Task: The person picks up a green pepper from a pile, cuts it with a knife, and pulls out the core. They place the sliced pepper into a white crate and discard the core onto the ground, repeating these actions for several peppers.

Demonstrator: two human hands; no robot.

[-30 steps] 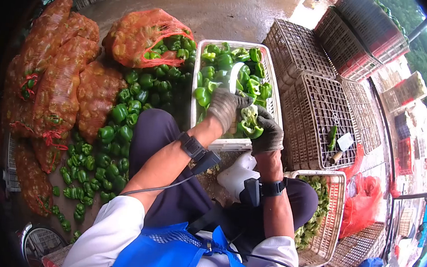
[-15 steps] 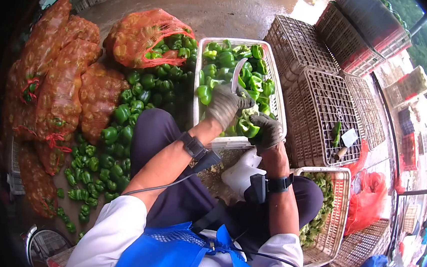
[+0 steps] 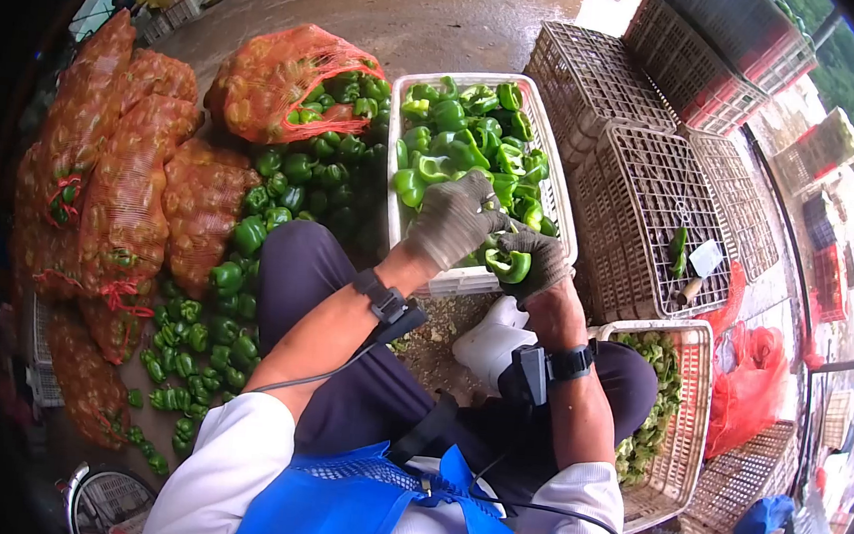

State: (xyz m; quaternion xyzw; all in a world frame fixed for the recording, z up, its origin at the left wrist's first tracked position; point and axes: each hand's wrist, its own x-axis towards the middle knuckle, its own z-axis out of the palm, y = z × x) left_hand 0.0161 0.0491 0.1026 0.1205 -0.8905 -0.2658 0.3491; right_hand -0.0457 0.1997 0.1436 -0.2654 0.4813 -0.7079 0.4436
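Over the near end of the white crate point(image 3: 389, 199), my gloved left hand point(image 3: 453, 217) is closed, knuckles up. The curved knife seen in it half a second ago has its blade hidden now. Close against it, my gloved right hand point(image 3: 540, 262) grips a cut green bell pepper point(image 3: 508, 265), its hollow side showing. Fingertips of both hands meet at the pepper. Green bell peppers point(image 3: 449, 115), many cut open, fill the crate beyond my hands.
Whole green peppers point(image 3: 249, 236) lie heaped on the floor at left, beside full red mesh sacks point(image 3: 133, 184). Stacked plastic crates point(image 3: 652, 214) stand at right. A crate of pale green scraps point(image 3: 649, 405) sits by my right knee, near a red mesh bag point(image 3: 745, 387).
My left hand has turned, and the upright knife blade has gone out of sight. My right hand has rolled the pepper, so its cut side shows more.
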